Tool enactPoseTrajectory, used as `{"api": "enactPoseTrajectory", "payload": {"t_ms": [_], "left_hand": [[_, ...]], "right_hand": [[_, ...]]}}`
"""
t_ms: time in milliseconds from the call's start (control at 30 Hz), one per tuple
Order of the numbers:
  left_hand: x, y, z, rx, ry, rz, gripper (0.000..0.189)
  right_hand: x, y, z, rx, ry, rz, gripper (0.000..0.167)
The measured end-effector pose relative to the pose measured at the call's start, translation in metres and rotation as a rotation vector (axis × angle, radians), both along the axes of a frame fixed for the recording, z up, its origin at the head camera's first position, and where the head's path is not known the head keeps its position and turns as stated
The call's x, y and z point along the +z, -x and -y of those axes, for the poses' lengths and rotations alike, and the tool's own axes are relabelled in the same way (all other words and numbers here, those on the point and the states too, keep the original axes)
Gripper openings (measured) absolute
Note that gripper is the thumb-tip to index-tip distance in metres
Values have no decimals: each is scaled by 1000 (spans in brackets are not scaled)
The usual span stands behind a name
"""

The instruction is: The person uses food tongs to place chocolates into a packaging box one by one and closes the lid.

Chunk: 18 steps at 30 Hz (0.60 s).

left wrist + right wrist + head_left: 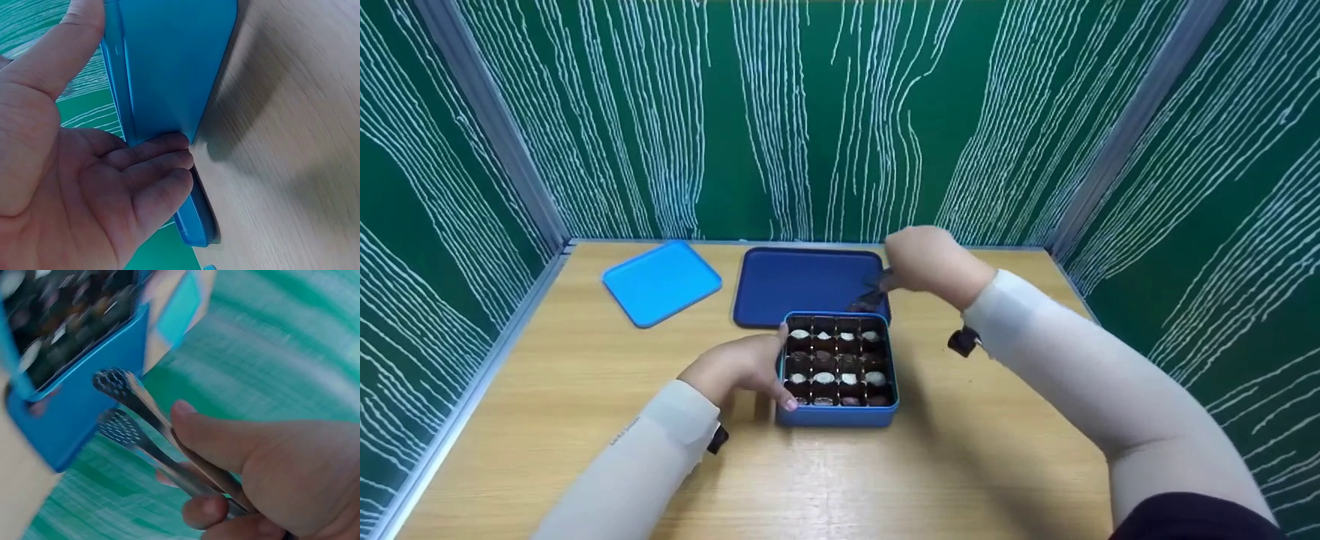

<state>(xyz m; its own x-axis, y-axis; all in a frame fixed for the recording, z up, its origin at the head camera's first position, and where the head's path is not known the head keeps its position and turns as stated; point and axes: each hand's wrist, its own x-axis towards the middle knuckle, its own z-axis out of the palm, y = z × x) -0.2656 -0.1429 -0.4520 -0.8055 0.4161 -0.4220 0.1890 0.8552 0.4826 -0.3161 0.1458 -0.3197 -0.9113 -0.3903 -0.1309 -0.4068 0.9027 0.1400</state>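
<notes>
A blue tin box (840, 417) of assorted chocolates (824, 378) in a dark divided insert stands in the middle of the table. My left hand (746, 367) spans its left side, thumb at the front left corner. In the left wrist view its fingers (160, 163) lie nearly straight, tips at the box wall (169, 62). Behind the box, my right hand (930, 259) grips metal serving tongs (160, 424) over the right side of a dark blue tray (802, 281). The tongs' perforated ends stand apart with nothing between them. A small brownish piece (40, 406) lies on the tray.
A light blue square lid or tray (662, 283) lies at the back left. Green panels with white wavy lines (840, 120) enclose the wooden table (997, 420) at the back and both sides. The dark blue tray's front edge sits right behind the box.
</notes>
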Motion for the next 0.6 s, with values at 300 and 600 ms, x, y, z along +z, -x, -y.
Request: {"api": "enactPoseTrajectory", "payload": {"t_ms": [300,600], "left_hand": [[-2,-1,0,-5,-13,2,158],[0,0,1,11,-6,8,158]], "right_hand": [[-51,52,-24,-153,85,124,46],[-72,62,-12,-138,74,120,39]]}}
